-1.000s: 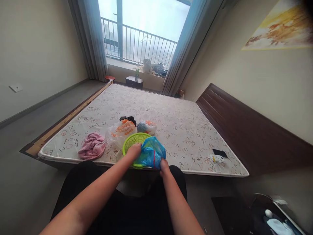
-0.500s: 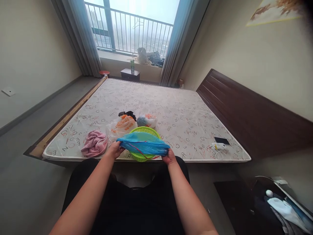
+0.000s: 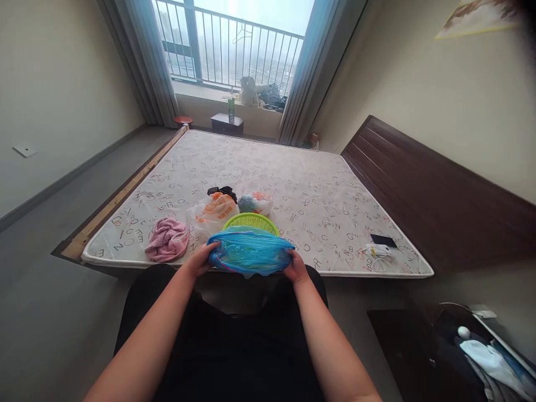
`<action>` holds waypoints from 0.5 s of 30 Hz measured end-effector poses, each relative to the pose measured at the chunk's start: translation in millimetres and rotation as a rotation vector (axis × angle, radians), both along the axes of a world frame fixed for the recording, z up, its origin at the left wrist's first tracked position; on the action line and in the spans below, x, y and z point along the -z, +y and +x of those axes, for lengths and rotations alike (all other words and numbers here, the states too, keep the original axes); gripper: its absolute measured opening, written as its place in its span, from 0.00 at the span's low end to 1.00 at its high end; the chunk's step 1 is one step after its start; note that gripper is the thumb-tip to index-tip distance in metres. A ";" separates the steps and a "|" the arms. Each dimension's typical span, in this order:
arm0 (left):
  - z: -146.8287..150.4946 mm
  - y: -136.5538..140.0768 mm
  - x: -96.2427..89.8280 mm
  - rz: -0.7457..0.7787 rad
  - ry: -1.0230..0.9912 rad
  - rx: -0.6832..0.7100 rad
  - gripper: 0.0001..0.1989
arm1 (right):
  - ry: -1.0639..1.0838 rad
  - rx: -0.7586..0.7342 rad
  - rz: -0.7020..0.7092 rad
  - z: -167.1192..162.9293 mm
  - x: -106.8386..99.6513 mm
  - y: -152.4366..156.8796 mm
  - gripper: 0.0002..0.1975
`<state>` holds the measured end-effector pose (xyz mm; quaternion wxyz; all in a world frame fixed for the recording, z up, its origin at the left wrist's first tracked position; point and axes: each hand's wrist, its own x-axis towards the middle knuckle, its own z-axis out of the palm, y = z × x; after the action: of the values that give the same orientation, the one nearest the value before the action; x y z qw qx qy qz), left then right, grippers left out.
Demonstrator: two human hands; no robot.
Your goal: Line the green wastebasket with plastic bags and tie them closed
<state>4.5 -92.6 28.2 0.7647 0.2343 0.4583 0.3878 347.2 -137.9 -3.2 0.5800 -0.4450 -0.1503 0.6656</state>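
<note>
- The left hand [image 3: 200, 261] grips one end of a blue plastic bag [image 3: 254, 252], thumb laid over the top, other fingers partly hidden.
- The right hand [image 3: 296, 267] grasps the opposite end, fingers curled at the plastic's edge; not every fingertip shows.
- Held from both sides, the bag spans the space between the hands, a grip that seems to suit thin film likely to sag or crumple.
- The bag is at the near edge of the mattress [image 3: 310, 190], before the person's knees, perhaps for easy reach. It hides the front of a green basket [image 3: 251, 221]; whether they touch, I cannot tell.
- Just beyond the basket sit a white-and-orange plastic bag [image 3: 215, 213] and a smaller knotted-looking bundle [image 3: 256, 204], with something black [image 3: 224, 192] behind, apparently grouped within arm's reach.
- A pink towel [image 3: 167, 239] lies rumpled on the left, seemingly set aside from the basket.
- Well apart, toward the headboard [image 3: 431, 206], a dark flat object [image 3: 383, 240] rests beside a white cable [image 3: 379, 254], perhaps parked there out of the way.
</note>
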 end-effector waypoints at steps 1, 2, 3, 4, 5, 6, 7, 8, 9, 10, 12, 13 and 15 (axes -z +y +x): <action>-0.9 -0.9 4.4 0.017 -0.029 -0.016 0.20 | -0.084 0.036 -0.016 1.7 2.0 1.4 0.13; -1.7 -1.5 9.6 0.032 -0.049 -0.035 0.19 | -0.179 0.083 -0.034 2.6 4.7 3.3 0.11; -2.4 -1.9 15.3 0.040 -0.050 -0.056 0.17 | -0.273 0.132 -0.053 3.0 8.2 5.4 0.10; -2.9 -1.9 21.4 0.041 -0.027 -0.074 0.15 | -0.355 0.178 -0.070 2.6 12.2 7.5 0.09; -3.3 -1.6 27.7 0.038 0.027 -0.086 0.14 | -0.418 0.214 -0.085 1.7 16.5 9.5 0.08; -3.4 -1.2 33.9 0.032 0.105 -0.096 0.13 | -0.466 0.239 -0.095 0.3 20.7 11.0 0.08; -3.4 -0.7 39.8 0.027 0.192 -0.108 0.13 | -0.509 0.258 -0.103 -1.5 24.8 12.1 0.08; -3.0 -0.2 45.3 0.025 0.276 -0.123 0.14 | -0.564 0.273 -0.109 -3.5 28.2 12.6 0.09; -2.3 0.1 50.2 0.029 0.348 -0.141 0.15 | -0.624 0.285 -0.112 -5.6 31.0 12.6 0.10; -1.2 0.4 54.2 0.040 0.400 -0.163 0.17 | -0.687 0.293 -0.110 -7.7 32.9 12.1 0.12; 2.2 0.5 59.2 0.077 0.446 -0.212 0.19 | -0.810 0.291 -0.092 -11.3 33.7 10.1 0.14; 4.3 0.5 60.3 0.110 0.462 -0.238 0.19 | -0.868 0.284 -0.076 -12.7 32.7 8.8 0.14; 8.5 1.1 60.3 0.226 0.495 -0.285 0.20 | -0.962 0.276 -0.041 -14.2 28.6 6.5 0.15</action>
<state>13.0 -91.5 -32.1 0.5369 0.3386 0.6128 0.4707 332.9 -131.4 -31.8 0.5188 -0.7284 -0.3274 0.3051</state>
